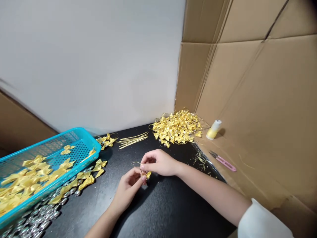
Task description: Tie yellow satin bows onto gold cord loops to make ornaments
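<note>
Over the black tabletop [99,205] my two hands meet at a small yellow ribbon bow [148,175]. My left hand [130,185] is closed, with thumb and fingertips pinching the bow from below. Pressed close beside it, my right hand [158,162] pinches a thin yellow cord [135,162], whose loose end sticks out to the left. The fingers cover most of the bow, so its knot is hidden. Just beyond the hands lie several straight yellow cord pieces [132,140] in a row.
At left a turquoise basket [81,132] holds yellow bows, with silvery beads [42,218] and more bows along its side. A heap of corded bows [177,129] stands at the back. On cardboard at right are a thread spool [213,130] and pink-handled snips [224,162], near thread scraps [201,160].
</note>
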`<action>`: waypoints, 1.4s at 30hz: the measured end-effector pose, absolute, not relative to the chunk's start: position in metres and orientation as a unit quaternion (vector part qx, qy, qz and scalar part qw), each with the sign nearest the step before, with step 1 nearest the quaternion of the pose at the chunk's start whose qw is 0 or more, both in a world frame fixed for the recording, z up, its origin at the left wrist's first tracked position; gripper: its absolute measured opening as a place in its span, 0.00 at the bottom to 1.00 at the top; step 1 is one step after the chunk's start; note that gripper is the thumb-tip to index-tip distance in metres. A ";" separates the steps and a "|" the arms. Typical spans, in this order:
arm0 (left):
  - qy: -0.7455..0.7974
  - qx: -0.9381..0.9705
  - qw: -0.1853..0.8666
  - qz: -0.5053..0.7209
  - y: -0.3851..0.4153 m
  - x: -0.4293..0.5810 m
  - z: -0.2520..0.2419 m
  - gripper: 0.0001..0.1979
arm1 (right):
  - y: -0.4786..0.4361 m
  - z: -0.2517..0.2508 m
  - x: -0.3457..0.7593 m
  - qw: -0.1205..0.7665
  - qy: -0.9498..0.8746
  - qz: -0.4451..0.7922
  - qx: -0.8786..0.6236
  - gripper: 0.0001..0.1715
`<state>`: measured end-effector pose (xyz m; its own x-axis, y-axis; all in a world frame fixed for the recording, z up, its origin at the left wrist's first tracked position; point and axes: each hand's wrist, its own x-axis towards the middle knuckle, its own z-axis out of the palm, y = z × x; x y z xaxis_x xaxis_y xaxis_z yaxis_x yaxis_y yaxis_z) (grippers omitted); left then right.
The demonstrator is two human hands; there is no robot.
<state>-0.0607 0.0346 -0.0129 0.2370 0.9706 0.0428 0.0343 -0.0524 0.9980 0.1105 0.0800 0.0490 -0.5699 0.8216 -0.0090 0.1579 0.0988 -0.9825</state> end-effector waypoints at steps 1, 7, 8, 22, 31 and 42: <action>0.438 0.579 0.526 0.443 0.035 -0.061 -0.014 0.14 | 0.082 0.051 0.111 0.292 -0.683 0.560 -0.367 0.04; 0.462 0.568 0.492 0.470 0.036 -0.062 -0.016 0.18 | 0.105 0.076 0.146 0.300 -0.721 0.449 -0.435 0.05; 0.463 0.574 0.485 0.470 0.035 -0.062 -0.016 0.19 | 0.111 0.082 0.160 0.308 -0.726 0.415 -0.454 0.04; 0.472 0.599 0.423 0.489 0.039 -0.064 -0.019 0.13 | 0.166 0.075 0.299 0.286 -0.593 0.127 -0.742 0.10; 0.480 0.599 0.413 0.491 0.036 -0.063 -0.014 0.13 | 0.177 0.053 0.303 0.203 -0.585 0.207 -0.758 0.17; 0.483 0.598 0.409 0.492 0.034 -0.060 -0.009 0.12 | 0.181 0.039 0.294 0.175 -0.596 0.277 -0.733 0.18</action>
<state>-0.0596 0.0340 -0.0093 0.0494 0.9800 0.1926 0.1753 -0.1984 0.9643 0.2937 0.1811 0.0391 0.1370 0.9708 -0.1968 0.7767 -0.2286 -0.5870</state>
